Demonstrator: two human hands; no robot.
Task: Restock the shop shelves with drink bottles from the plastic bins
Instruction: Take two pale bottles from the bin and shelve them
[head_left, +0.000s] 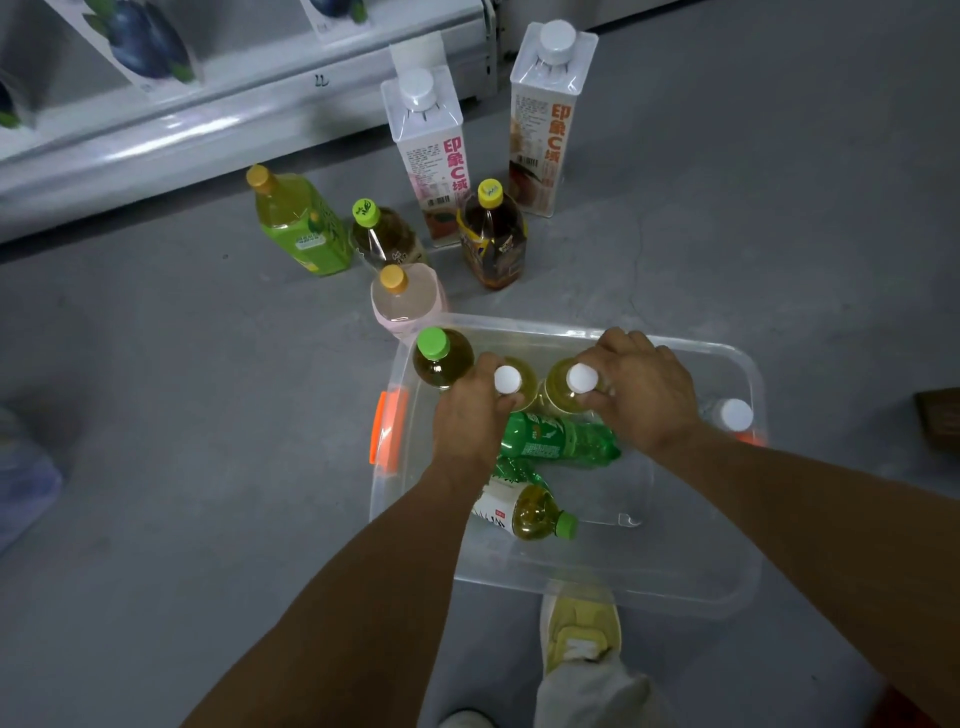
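Inside the clear plastic bin (597, 582), near its far wall, two upright bottles stand side by side. The left grip (467, 421) is clenched round the neck of the left white-capped bottle (508, 379). The right grip (641, 389) grasps the right white-capped bottle (582, 378) the same way, with fingers curled just under the cap. Each bottle sits directly beneath its grip with its long axis vertical, so a straight upward lift looks like what the next move calls for.

The shelf (208, 130) lies beyond the bin's far-left corner, and the left arm is the nearer one to it.

Both held bottles are smooth, transparent plastic holding pale yellow liquid, with ribbed white caps. In the bin's far-left corner stands a green-capped bottle (441, 356). Toward the bin's middle, a green soda bottle (556, 439) and a labelled tea bottle (524, 512) lie on their sides. Another white-capped bottle (730, 414) sits at the bin's right end. The bin has thin glossy walls and an orange latch.

Beyond the bin's far wall, two square white cartons (431, 156) stand on the grey floor (156, 415).
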